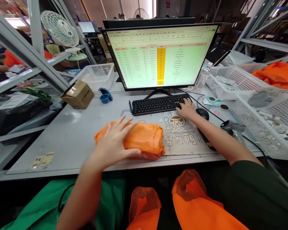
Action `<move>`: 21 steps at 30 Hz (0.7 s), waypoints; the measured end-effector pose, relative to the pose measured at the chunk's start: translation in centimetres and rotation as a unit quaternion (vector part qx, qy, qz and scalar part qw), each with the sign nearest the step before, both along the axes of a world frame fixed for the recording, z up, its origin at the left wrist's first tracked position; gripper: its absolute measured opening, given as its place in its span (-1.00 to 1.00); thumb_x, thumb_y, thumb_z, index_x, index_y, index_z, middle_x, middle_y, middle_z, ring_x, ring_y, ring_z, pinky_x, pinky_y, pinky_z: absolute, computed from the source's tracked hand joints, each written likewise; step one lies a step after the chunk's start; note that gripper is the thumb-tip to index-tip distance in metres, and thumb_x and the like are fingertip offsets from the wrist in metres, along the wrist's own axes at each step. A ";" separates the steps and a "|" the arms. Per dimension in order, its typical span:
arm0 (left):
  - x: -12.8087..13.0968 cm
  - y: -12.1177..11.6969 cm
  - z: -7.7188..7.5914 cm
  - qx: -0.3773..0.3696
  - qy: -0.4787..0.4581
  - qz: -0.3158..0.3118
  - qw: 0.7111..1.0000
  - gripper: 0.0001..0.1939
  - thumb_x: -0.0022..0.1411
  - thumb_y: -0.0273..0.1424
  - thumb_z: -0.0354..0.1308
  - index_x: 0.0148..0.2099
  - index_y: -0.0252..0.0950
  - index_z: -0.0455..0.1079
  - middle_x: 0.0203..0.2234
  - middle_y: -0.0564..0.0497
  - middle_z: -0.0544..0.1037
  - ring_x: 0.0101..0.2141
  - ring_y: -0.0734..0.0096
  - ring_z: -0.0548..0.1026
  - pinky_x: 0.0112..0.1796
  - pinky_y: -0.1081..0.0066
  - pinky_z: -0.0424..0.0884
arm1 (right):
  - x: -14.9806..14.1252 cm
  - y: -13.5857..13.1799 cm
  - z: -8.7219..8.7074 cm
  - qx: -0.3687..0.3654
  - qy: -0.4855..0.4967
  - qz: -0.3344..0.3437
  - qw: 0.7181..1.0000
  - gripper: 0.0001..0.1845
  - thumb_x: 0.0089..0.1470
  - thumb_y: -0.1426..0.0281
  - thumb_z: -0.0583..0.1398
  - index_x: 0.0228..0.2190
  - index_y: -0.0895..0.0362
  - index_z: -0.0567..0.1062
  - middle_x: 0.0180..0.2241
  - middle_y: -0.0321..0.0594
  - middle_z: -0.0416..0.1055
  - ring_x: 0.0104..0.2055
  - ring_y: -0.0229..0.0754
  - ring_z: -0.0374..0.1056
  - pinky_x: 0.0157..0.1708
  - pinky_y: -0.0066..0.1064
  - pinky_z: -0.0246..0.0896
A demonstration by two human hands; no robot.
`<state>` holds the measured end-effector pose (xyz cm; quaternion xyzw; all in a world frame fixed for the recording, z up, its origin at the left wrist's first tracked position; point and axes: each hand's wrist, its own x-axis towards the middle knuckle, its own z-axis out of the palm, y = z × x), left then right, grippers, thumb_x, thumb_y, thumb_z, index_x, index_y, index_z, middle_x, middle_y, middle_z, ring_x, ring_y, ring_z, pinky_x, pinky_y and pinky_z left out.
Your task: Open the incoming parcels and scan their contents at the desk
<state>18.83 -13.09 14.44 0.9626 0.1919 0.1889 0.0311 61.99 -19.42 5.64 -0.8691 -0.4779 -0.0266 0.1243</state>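
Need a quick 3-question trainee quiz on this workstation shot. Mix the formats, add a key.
1. True or false: the right hand rests on the mouse.

2. Short answer: what is the left hand spread over?

3. Multiple choice: what color is the highlighted column on the monitor screen?
A) Blue
B) Orange-yellow
C) Black

Key:
1. False; it is at the right end of the keyboard.
2. An orange package.
3. B.
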 end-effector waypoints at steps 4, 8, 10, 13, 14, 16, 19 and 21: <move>-0.9 3.5 1.2 -0.022 0.116 0.000 0.993 0.09 -0.05 0.08 0.48 0.49 -0.06 0.27 0.28 -0.25 0.46 0.25 -0.33 0.42 0.29 -0.23 0.31 | -0.1 -9.6 0.3 -0.010 0.028 -0.037 0.999 -0.28 0.38 0.05 0.09 0.36 0.22 0.41 0.39 0.20 0.30 0.43 0.34 0.20 0.37 0.17 0.11; -1.6 1.1 0.0 0.065 0.062 -0.011 0.996 -0.04 0.05 0.01 0.44 0.47 -0.05 0.33 0.19 -0.25 0.46 0.18 -0.29 0.43 0.30 -0.20 0.28 | -2.0 -18.5 -2.2 -0.077 0.044 -0.108 0.990 -0.16 0.32 -0.10 0.13 0.34 0.27 0.42 0.15 0.30 0.51 0.18 0.38 0.46 0.15 0.10 0.34; -1.1 -1.8 -1.9 0.121 0.008 0.022 0.992 -0.15 0.14 -0.14 0.42 0.46 0.00 0.35 0.19 -0.27 0.44 0.21 -0.33 0.40 0.33 -0.28 0.19 | -3.0 -20.5 -3.7 -0.081 0.037 -0.111 0.990 -0.19 0.32 -0.03 0.15 0.34 0.28 0.41 0.11 0.30 0.51 0.14 0.35 0.47 0.12 0.05 0.35; 0.3 -6.4 -5.6 0.142 -0.050 0.078 0.985 -0.32 0.26 -0.26 0.37 0.41 0.03 0.43 0.20 -0.30 0.45 0.22 -0.32 0.41 0.27 -0.28 0.25 | -3.7 -21.1 -5.1 -0.037 0.032 -0.100 0.994 -0.33 0.34 0.16 0.08 0.30 0.32 0.45 0.05 0.28 0.50 0.10 0.29 0.46 0.13 -0.02 0.34; 0.6 -7.7 -6.7 0.127 -0.054 0.080 0.987 -0.35 0.29 -0.24 0.36 0.40 0.02 0.44 0.20 -0.31 0.46 0.21 -0.32 0.42 0.23 -0.26 0.29 | -3.6 -21.2 -5.3 -0.015 0.035 -0.102 0.994 -0.33 0.34 0.21 0.05 0.30 0.35 0.44 0.06 0.29 0.49 0.10 0.28 0.45 0.15 -0.01 0.34; 0.7 -9.3 -7.8 0.069 -0.044 0.054 0.995 -0.35 0.31 -0.11 0.36 0.41 -0.06 0.45 0.16 -0.32 0.51 0.18 -0.30 0.46 0.18 -0.20 0.37 | -3.4 -21.7 -5.1 0.031 0.053 -0.101 0.993 -0.31 0.31 0.25 0.03 0.32 0.38 0.42 0.08 0.27 0.47 0.13 0.26 0.44 0.19 -0.01 0.33; 0.1 -8.7 -7.3 -0.035 -0.040 0.039 0.998 -0.45 0.42 -0.02 0.20 0.30 -0.17 0.55 0.07 -0.27 0.59 0.10 -0.18 0.52 0.14 -0.10 0.45 | -4.1 -23.3 -3.0 0.107 0.081 -0.046 0.990 -0.34 0.27 0.25 0.06 0.28 0.28 0.48 0.04 0.14 0.50 0.14 0.20 0.43 0.21 -0.05 0.35; -0.2 -6.9 -6.6 -0.091 -0.054 0.041 0.994 -0.56 0.45 -0.05 0.13 0.15 -0.14 0.64 0.08 -0.20 0.61 0.12 -0.09 0.53 0.20 -0.08 0.44 | -5.8 -24.5 -0.8 0.145 0.086 0.026 0.985 -0.39 0.29 0.23 0.09 0.27 0.17 0.50 0.02 0.05 0.52 0.10 0.15 0.45 0.18 -0.07 0.38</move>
